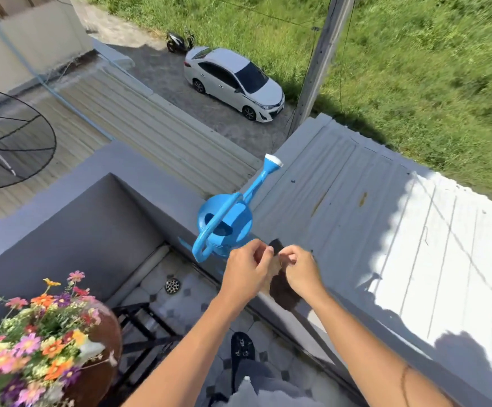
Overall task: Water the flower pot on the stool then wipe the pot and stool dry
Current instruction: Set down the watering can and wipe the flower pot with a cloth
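Both hands over the parapet ledge [162, 186]: left hand [246, 273] and right hand [300, 270] pinch a small brownish cloth [272, 270] between them. Blue watering can [224, 224] sits on the ledge just beyond. Flower pot [101, 356] lower left, well apart, on black stool [143, 327].

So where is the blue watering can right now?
Centre of the head view, the watering can stands on the balcony ledge, just beyond the left hand.

A balcony enclosed by a grey parapet wall [98, 230], a tiled floor [197, 292] with a round drain [172, 286], corrugated metal roofs [356, 207] lit by strong sun, a white car [234, 82] parked below, green grass [430, 69] seen beyond
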A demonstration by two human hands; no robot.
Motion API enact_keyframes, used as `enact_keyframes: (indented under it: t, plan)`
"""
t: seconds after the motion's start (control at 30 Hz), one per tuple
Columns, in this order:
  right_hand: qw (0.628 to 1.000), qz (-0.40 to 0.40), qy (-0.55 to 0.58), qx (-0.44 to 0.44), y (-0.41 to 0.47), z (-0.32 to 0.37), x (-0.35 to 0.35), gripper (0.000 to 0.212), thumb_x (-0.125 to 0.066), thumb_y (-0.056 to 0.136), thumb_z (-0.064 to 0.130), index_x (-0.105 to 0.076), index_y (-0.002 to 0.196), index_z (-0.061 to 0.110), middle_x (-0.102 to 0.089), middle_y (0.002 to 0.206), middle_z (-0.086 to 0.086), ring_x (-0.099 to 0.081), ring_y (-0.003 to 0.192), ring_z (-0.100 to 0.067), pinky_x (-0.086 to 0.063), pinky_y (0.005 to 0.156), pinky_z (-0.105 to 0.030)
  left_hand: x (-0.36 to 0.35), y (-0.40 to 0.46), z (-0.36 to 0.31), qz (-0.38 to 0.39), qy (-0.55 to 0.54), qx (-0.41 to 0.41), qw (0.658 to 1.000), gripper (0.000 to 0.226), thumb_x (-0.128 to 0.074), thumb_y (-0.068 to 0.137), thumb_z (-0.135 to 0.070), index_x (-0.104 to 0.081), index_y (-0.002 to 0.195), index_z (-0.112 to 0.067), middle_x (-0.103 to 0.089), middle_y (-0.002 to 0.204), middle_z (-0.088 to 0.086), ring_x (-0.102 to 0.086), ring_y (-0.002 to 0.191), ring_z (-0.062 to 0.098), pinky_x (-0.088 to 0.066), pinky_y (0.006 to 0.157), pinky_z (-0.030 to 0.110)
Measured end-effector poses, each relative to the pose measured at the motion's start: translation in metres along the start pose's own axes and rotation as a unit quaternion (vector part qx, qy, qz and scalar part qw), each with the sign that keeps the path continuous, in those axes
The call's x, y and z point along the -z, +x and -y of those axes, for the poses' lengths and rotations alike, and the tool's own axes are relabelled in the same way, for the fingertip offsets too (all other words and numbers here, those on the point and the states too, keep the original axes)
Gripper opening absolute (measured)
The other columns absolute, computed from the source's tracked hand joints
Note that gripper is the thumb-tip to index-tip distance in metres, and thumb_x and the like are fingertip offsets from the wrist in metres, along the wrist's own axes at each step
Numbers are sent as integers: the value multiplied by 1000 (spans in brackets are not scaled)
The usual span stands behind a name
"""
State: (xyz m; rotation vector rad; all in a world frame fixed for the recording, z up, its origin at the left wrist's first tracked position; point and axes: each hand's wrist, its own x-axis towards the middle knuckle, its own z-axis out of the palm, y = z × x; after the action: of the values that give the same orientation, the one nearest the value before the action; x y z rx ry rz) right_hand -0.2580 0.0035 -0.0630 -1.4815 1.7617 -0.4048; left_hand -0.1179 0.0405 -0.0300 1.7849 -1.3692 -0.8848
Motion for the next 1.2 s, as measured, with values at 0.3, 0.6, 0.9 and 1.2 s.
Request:
enact_keyframes:
  t: [0.3, 0.6, 0.9, 1.2]
  plan:
    - [989, 106, -99, 25, -31, -52, -11, 51, -66, 87, 15, -52, 133, 29, -46, 137, 6, -45, 127, -17, -41, 107, -36, -65, -10, 79, 31, -213, 431, 876, 35, -68, 82, -36, -54, 99, -8, -63, 94, 11, -63, 81, 20, -52, 69, 35]
    - [987, 74, -142, 22, -61, -34, -29, 82, -73, 80, 15, -22, 140, 38, -38, 148, -2, -43, 132, -26, -45, 104, -49, -37, -36, 24, 29, -325, 338, 883, 19, -49, 87, -24, -61, 82, -11, -57, 64, 4, -50, 53, 14, -32, 46, 25]
    - [980, 115, -46, 159, -124, 35, -64, 42, -55, 93, 17, -52, 130, 37, -64, 112, 7, -58, 102, -14, -50, 91, -36, 68, -114, 31, -77, -375, 304, 872, 18, -51, 87, -22, -65, 85, -12, -54, 66, 2, -34, 39, 6, -23, 38, 20]
    - [966, 228, 42, 115, -175, 74, -138, 15, -55, 91, 18, -70, 94, 17, -72, 86, 3, -64, 81, -16, -47, 71, -31, 136, -199, 119, -253, -380, 436, 776, 27, -44, 94, -34, -58, 82, -14, -56, 61, -2, -33, 45, 11, -20, 44, 21]
